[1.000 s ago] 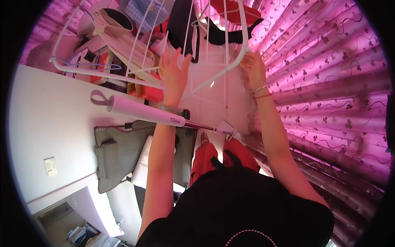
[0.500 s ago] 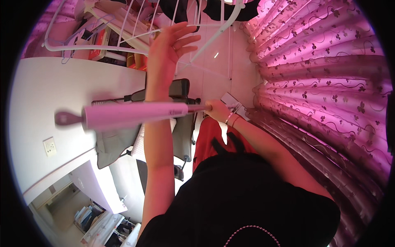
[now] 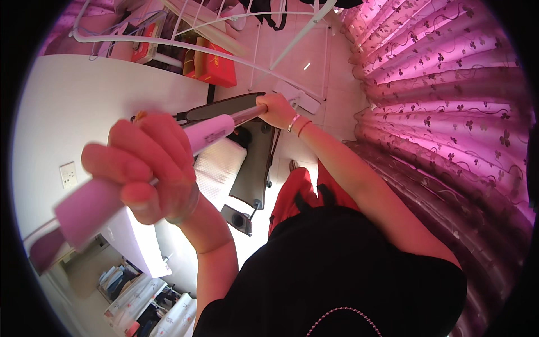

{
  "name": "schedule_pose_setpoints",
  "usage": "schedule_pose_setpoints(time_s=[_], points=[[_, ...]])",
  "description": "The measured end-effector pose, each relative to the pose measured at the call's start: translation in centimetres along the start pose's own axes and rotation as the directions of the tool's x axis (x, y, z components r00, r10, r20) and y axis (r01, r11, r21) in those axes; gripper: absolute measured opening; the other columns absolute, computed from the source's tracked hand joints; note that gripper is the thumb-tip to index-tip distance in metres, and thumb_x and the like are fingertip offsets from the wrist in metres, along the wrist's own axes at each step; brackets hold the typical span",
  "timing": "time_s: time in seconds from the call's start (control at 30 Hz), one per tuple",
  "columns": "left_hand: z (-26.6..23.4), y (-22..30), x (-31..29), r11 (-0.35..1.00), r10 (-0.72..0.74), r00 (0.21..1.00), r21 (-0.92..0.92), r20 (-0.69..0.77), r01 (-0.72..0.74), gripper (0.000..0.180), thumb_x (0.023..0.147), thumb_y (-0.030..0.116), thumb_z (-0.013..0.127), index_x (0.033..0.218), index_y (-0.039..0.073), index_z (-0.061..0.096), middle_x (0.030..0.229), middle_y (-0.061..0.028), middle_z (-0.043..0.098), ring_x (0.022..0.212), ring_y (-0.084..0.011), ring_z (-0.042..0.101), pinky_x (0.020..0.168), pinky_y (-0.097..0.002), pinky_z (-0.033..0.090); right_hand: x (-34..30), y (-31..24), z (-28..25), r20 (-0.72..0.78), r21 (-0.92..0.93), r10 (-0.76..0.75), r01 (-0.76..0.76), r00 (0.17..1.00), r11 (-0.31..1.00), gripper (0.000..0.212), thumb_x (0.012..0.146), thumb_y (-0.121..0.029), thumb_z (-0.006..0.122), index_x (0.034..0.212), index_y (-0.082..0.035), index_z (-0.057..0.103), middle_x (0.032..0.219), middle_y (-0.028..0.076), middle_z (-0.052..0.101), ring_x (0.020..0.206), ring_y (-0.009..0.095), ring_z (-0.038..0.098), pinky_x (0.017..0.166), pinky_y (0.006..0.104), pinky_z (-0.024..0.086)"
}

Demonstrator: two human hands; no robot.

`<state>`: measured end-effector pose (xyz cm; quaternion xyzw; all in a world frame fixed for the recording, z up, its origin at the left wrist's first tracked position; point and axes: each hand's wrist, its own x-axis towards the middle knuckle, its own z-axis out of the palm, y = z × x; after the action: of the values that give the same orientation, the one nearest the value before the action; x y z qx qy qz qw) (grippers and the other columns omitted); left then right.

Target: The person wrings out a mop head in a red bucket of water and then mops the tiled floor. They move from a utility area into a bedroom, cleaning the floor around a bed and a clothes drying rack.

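Note:
A flat mop with a pink sleeved grip (image 3: 212, 133) slants across the view, from the lower left toward the floor ahead. My left hand (image 3: 150, 165) is wrapped around the pink grip near its top end, fingers closed, close to the camera. Farther down, my right hand (image 3: 276, 110) closes around the thin metal pole. Just beyond the right hand, the pale flat mop head (image 3: 306, 100) lies on the tiled floor. The purple end of the handle (image 3: 48, 247) pokes out past my left hand and is blurred.
A white drying rack (image 3: 151, 44) stands ahead, with a red box (image 3: 216, 64) beneath it. A grey folding chair (image 3: 250, 168) with a pale cushion (image 3: 219, 167) is at the left, near a white panel (image 3: 112, 106). Pink patterned curtains (image 3: 443, 95) hang along the right.
My left hand was open and raised near the rack; it has come back and closed around the pink grip. My right hand and the mop head have moved forward, and the handle's top end has swung downward.

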<state>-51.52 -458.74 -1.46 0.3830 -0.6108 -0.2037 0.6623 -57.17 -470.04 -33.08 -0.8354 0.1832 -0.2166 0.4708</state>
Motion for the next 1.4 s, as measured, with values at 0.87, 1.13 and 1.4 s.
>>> schedule_pose_setpoints(time_s=[0.87,1.13,1.4], points=[[0.7,6.6,-4.4,0.944,0.011,0.906,0.303,-0.423,0.13,0.03,0.092,0.006,0.033,0.065,0.012,0.022,0.054,0.0021,0.025,0.039,-0.0048,0.02,0.041,-0.0187,0.017,-15.5,-7.5,8.5,-0.445,0.182,0.298,-0.24,0.845,0.954,0.026,0.073,-0.016,0.068,0.059,-0.005,0.049,0.058,0.014,0.051,0.06,0.035,0.053,0.054,0.0433,0.041],[4.0,11.6,-6.5,0.93,-0.119,0.968,-0.365,-0.223,0.03,0.039,0.09,0.007,0.045,0.058,0.016,0.024,0.053,0.0018,0.028,0.043,-0.0074,0.025,0.046,-0.0236,0.023,-19.0,-8.5,4.7,-0.38,0.109,0.23,-0.204,0.896,0.973,0.02,0.074,-0.018,0.063,0.062,-0.007,0.052,0.059,0.016,0.051,0.064,0.038,0.055,0.056,0.0463,0.044],[10.3,9.4,-11.2,0.989,0.0,0.817,0.119,-0.576,0.084,0.037,0.091,0.009,0.039,0.06,0.014,0.02,0.054,0.0016,0.019,0.046,-0.0084,0.019,0.049,-0.0239,0.018,-17.9,-1.7,1.8,-0.351,0.045,0.054,-0.041,0.935,0.998,0.023,0.074,-0.015,0.066,0.062,-0.005,0.049,0.059,0.013,0.051,0.062,0.034,0.052,0.057,0.0411,0.041]])
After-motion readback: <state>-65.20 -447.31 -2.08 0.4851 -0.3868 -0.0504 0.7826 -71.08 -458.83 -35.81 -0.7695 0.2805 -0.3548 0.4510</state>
